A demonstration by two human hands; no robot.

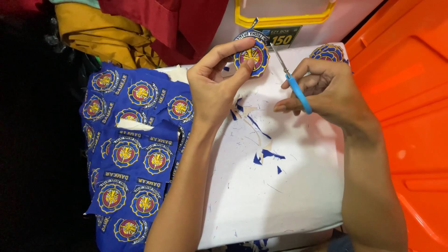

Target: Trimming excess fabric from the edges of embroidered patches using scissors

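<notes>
Head view, one entry: your left hand (212, 88) held a round embroidered patch (252, 55), blue-edged with a red and yellow centre, pinched upright between thumb and fingers above the far end of the white work surface (280, 196). Your right hand (326, 91) was closed round small scissors (293, 84) with a light blue handle, the thin metal blades pointing up toward the patch's right edge, just beside it; whether the blades touched the patch could not be told. Blue and white fabric trimmings (261, 144) lay scattered on the white surface between and below your hands. A second cut-out patch (329, 52) rested at the surface's far right corner. To your left lay blue fabric sheets (130, 154) carrying rows of uncut patches of the same design, overlapping one another. Beyond them sat folded mustard-yellow cloth (100, 35) and dark red cloth (172, 23). A white box with a yellow lid rim (284, 19) stood at the far edge. An orange plastic container (410, 93) flanked your right.
</notes>
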